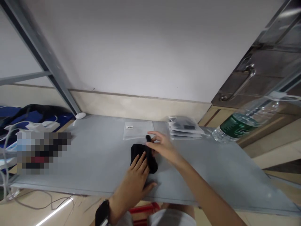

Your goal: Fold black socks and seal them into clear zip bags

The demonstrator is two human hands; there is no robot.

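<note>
A black item that looks like folded cloth (136, 148) lies on the grey table; its exact kind cannot be made out. Across its near part my left hand (137, 174) rests flat, fingers stretched out and the thumb off to the side. My right hand (162, 145) pinches a raised black edge between thumb and fingers at the item's far right corner. Just beyond is a flat translucent plastic bag (138, 129) with a small barcode label. To the right of it sits a stack of similar bags (184, 127) with dark contents.
A large water bottle with a green label (237, 127) is at the table's right side. White cables and a power strip (42, 126) lie on the left, beside a blurred patch. The grey table (98, 157) meets the wall; a metal post (58, 84) rises at left.
</note>
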